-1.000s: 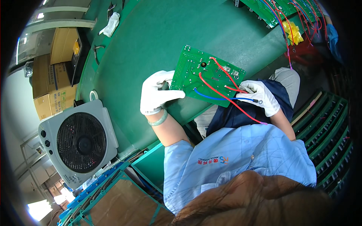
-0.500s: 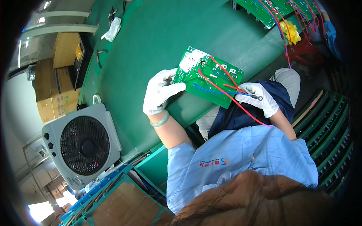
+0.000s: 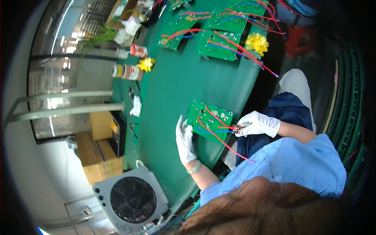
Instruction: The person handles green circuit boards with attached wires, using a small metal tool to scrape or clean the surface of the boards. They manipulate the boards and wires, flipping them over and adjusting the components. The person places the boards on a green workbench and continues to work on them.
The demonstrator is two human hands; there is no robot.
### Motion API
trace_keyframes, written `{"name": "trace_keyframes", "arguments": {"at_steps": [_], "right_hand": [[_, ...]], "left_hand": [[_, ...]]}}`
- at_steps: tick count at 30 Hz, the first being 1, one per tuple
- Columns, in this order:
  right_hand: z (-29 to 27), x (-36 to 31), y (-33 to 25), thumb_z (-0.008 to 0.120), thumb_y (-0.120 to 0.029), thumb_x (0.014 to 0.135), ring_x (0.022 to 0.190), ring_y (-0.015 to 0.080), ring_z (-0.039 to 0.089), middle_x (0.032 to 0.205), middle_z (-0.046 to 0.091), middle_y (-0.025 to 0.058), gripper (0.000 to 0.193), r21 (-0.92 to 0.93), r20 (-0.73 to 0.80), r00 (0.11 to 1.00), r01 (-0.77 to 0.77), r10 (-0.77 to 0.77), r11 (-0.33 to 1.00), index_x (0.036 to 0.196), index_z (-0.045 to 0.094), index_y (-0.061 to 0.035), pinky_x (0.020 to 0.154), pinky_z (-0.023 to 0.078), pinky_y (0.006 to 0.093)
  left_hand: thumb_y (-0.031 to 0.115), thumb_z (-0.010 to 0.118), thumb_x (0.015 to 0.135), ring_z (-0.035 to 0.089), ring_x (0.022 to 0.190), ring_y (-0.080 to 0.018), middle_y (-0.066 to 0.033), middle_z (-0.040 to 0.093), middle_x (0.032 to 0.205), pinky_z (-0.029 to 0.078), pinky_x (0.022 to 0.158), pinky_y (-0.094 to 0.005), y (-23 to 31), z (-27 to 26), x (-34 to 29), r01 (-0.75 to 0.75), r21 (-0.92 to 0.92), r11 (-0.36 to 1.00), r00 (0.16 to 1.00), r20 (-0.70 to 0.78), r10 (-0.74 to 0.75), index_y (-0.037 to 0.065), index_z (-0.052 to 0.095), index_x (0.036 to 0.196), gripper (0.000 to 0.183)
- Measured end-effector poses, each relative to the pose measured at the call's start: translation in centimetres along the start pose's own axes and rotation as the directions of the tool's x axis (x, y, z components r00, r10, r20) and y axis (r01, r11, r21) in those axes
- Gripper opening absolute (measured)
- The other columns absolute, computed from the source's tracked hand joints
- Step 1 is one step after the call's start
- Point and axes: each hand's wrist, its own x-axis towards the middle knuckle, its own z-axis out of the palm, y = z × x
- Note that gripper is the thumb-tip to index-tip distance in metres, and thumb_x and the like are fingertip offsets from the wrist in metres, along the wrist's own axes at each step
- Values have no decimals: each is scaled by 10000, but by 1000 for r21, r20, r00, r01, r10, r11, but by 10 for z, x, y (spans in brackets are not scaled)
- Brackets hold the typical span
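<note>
A green circuit board [image 3: 211, 122] lies at the table's near edge, with red wires [image 3: 224, 144] and a blue wire [image 3: 217, 131] running off it to the right. My left hand [image 3: 185, 140], in a white glove, is open beside the board's left edge, fingers stretched out. Whether its thumb touches the edge I cannot tell. Just past the board's right side, my gloved right hand [image 3: 259, 124] is closed on the ends of red and blue wires. One red wire hangs loose from that grip, reaching toward my blue shirt. The gloved fingertips partly hide the wire ends.
Several wired circuit boards [image 3: 221, 46] lie farther along the green table [image 3: 168, 86], near a yellow ribbon-like bundle [image 3: 257, 44]. At the left are a grey box fan [image 3: 133, 197], cardboard boxes [image 3: 102, 169], jars [image 3: 132, 72], and a white cloth [image 3: 136, 106].
My left hand has let go of the board's left edge and opened. The board now sits flatter on the table. The view has swung, showing more boards at the far end.
</note>
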Motion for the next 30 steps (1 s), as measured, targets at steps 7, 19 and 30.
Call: {"name": "trace_keyframes", "arguments": {"at_steps": [7,19,30], "right_hand": [[0,-10,-8,753,-369,861,689,81,660,768,709,32,322,-148,6,995,97,-97,984,1005,753,-81,630,502,247],[-32,17,-28,725,-320,869,631,110,643,690,689,38,282,-113,-369,884,265,-289,957,901,724,-40,613,495,281],[-86,50,-23,746,-278,832,725,269,689,817,708,84,213,-691,-446,426,395,-787,605,953,727,-104,632,541,351]], "left_hand": [[171,785,810,285,1442,-366,-245,241,1566,251,1175,-463,-11,49,-77,-121,61,991,978,-161,130,51,120,1562,1010],[130,703,907,306,1429,-321,-250,258,1557,297,1142,-398,13,104,4,-164,108,980,986,-20,167,33,23,1566,952],[179,694,919,387,1391,-318,-255,313,1539,334,1135,-399,19,138,86,-288,74,955,951,135,277,36,36,1564,933]]}}
